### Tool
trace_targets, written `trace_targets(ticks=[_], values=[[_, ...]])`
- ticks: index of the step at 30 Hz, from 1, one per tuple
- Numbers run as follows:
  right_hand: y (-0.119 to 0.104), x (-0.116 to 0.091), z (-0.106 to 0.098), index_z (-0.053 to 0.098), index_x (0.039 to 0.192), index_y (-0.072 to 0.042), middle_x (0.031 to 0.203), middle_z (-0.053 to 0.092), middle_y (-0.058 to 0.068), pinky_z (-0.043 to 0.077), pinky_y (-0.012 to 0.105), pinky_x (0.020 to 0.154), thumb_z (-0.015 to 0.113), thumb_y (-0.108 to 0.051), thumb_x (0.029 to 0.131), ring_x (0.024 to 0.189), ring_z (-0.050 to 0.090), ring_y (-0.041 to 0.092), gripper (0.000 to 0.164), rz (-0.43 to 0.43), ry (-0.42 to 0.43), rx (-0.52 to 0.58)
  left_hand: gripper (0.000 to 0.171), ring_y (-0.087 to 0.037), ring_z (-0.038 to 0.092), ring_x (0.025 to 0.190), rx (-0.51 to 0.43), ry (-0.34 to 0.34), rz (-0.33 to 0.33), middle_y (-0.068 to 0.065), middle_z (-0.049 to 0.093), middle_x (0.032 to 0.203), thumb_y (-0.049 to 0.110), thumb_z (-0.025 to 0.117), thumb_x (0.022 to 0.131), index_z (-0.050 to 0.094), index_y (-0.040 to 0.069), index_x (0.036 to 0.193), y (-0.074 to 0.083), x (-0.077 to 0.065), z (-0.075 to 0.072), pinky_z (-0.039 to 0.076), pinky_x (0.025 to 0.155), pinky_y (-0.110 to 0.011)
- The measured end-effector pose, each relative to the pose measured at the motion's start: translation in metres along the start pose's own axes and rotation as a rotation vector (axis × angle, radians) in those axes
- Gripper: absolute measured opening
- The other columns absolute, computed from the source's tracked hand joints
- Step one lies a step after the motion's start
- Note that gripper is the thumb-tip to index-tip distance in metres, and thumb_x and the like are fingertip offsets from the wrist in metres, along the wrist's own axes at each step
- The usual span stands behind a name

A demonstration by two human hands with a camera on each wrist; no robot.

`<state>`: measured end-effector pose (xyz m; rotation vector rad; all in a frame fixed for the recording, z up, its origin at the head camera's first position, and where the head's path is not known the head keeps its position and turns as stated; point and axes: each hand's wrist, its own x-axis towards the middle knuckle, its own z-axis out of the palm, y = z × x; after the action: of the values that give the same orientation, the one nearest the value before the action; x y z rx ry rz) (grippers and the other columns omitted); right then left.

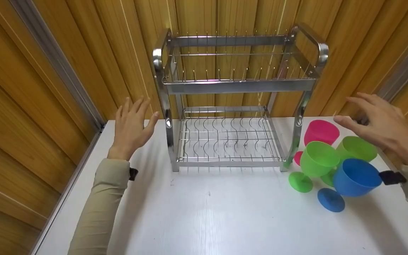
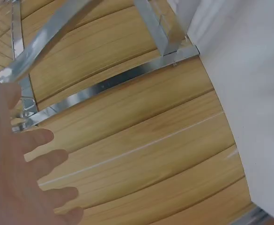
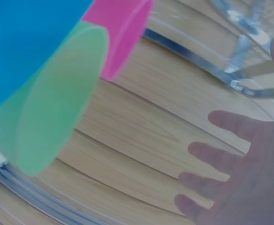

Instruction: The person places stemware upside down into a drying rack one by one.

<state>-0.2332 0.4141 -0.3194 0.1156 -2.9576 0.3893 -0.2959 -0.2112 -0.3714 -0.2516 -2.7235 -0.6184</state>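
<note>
A two-tier metal dish rack (image 1: 241,86) stands at the back of the white table, with nothing on its upper or lower wires. My left hand (image 1: 132,125) is held to the left of the rack, fingers spread and holding nothing; the left wrist view shows the same hand (image 2: 19,173) beside the rack's frame. Over at the right, my right hand (image 1: 384,124) hovers past the goblets with its fingers extended. Beneath and beside it stand a pink goblet (image 1: 321,132), a front green goblet (image 1: 319,159), a rear green goblet (image 1: 358,148) and a blue goblet (image 1: 356,179).
Wood-panelled walls (image 1: 48,106) close in the table (image 1: 204,212) at the back and sides. The rack's curved handles (image 1: 322,53) rise above its upper tier. A grey metal strip (image 1: 62,63) runs down the left corner.
</note>
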Motion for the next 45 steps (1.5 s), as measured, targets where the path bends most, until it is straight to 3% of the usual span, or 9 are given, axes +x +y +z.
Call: trace_targets(ticks=[7, 16, 24, 27, 29, 35, 39, 42, 45], values=[[0.0, -0.046, -0.012, 0.037, 0.162, -0.002, 0.164, 0.03, 0.038, 0.025, 0.094, 0.103, 0.067, -0.051, 0.097, 0.147, 0.028, 0.068, 0.087, -0.014, 0.13, 0.02, 0.061, -0.043, 0.038, 0.156, -0.137, 0.116, 0.015, -0.015, 0.049, 0.165, 0.044, 0.056, 0.11, 0.05, 0.01, 0.159, 0.015, -0.025, 0.017, 0.028, 0.129, -0.067], [0.005, -0.097, 0.001, 0.04, 0.162, -0.005, 0.163, 0.037, 0.036, 0.021, 0.091, 0.11, 0.078, -0.032, 0.094, 0.149, 0.031, 0.064, 0.083, -0.051, 0.306, 0.112, 0.062, -0.038, 0.047, 0.151, -0.359, 0.139, -0.011, -0.018, 0.051, 0.162, 0.03, 0.068, 0.105, 0.049, 0.004, 0.158, 0.026, -0.058, 0.047, 0.039, 0.127, -0.057], [0.007, -0.134, 0.023, 0.039, 0.163, -0.005, 0.164, 0.037, 0.034, 0.024, 0.086, 0.117, 0.078, -0.031, 0.096, 0.146, 0.035, 0.062, 0.081, 0.096, 0.364, 0.133, 0.06, -0.045, 0.063, 0.135, -0.531, 0.144, -0.022, -0.021, 0.057, 0.155, 0.016, 0.074, 0.101, 0.052, 0.003, 0.155, 0.028, -0.075, 0.073, 0.055, 0.112, -0.058], [0.012, -0.146, 0.034, 0.038, 0.163, -0.005, 0.161, 0.04, 0.035, 0.029, 0.078, 0.122, 0.08, -0.03, 0.095, 0.14, 0.04, 0.062, 0.083, 0.125, 0.386, 0.134, 0.058, -0.044, 0.069, 0.127, -0.593, 0.142, -0.032, -0.022, 0.061, 0.151, 0.013, 0.074, 0.1, 0.054, 0.003, 0.153, 0.028, -0.078, 0.082, 0.059, 0.107, -0.055], [0.015, -0.153, 0.043, 0.037, 0.163, -0.004, 0.16, 0.041, 0.036, 0.026, 0.064, 0.13, 0.08, -0.029, 0.095, 0.137, 0.042, 0.061, 0.085, 0.155, 0.385, 0.157, 0.056, -0.042, 0.072, 0.121, -0.623, 0.144, -0.044, -0.023, 0.064, 0.146, 0.012, 0.074, 0.1, 0.054, 0.002, 0.151, 0.028, -0.08, 0.086, 0.061, 0.104, -0.052], [0.024, -0.17, 0.066, 0.029, 0.166, -0.004, 0.16, 0.04, 0.036, 0.026, 0.064, 0.129, 0.081, -0.031, 0.095, 0.137, 0.043, 0.062, 0.092, 0.292, 0.329, 0.239, 0.052, -0.037, 0.078, 0.109, -0.675, 0.175, -0.07, -0.023, 0.072, 0.133, 0.006, 0.076, 0.098, 0.058, -0.001, 0.147, 0.028, -0.079, 0.095, 0.066, 0.095, -0.04], [0.028, -0.178, 0.085, 0.026, 0.167, -0.009, 0.165, 0.038, 0.03, 0.022, 0.026, 0.129, 0.08, -0.028, 0.096, 0.147, 0.04, 0.056, 0.091, 0.356, 0.348, 0.311, 0.048, -0.037, 0.078, 0.107, -0.667, 0.215, -0.078, -0.022, 0.076, 0.125, 0.0, 0.078, 0.095, 0.062, -0.002, 0.141, 0.028, -0.079, 0.098, 0.067, 0.091, -0.042], [0.031, -0.182, 0.102, 0.026, 0.168, -0.015, 0.168, 0.037, 0.023, 0.023, 0.008, 0.12, 0.081, -0.023, 0.095, 0.156, 0.038, 0.04, 0.092, 0.38, 0.378, 0.364, 0.044, -0.036, 0.079, 0.104, -0.668, 0.231, -0.086, -0.021, 0.077, 0.121, -0.003, 0.078, 0.093, 0.066, -0.002, 0.136, 0.026, -0.079, 0.099, 0.068, 0.09, -0.041], [0.034, -0.184, 0.115, 0.024, 0.169, -0.021, 0.168, 0.036, 0.021, 0.027, 0.011, 0.121, 0.082, -0.02, 0.095, 0.156, 0.039, 0.033, 0.094, 0.395, 0.37, 0.414, 0.039, -0.035, 0.08, 0.102, -0.677, 0.238, -0.105, -0.02, 0.079, 0.117, -0.002, 0.079, 0.094, 0.069, -0.002, 0.131, 0.027, -0.077, 0.1, 0.067, 0.089, -0.036]])
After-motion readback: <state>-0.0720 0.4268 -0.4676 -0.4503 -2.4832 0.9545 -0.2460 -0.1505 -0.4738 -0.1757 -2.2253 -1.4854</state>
